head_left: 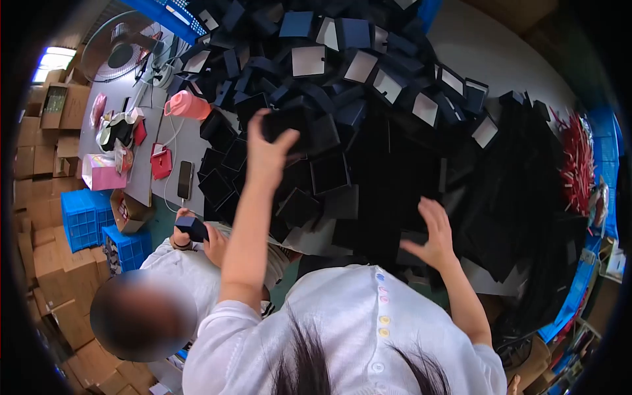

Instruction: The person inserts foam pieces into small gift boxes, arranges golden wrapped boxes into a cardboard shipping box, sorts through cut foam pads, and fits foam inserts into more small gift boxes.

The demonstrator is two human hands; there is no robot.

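Observation:
My left hand reaches forward over the pile, its thumb and fingers spread around a black box that they appear to grip. The dark surfaces merge here, so the box's edges are hard to make out. Around it lie several open black boxes, some with their hollow side up. My right hand is held above the front right of the table, fingers and thumb apart and holding nothing. Black material lies in front of it.
Navy boxes with pale insides are heaped at the back. Left are a pink bottle, a phone and a fan. Red strips lie at right. Beside me, another person holds a navy box.

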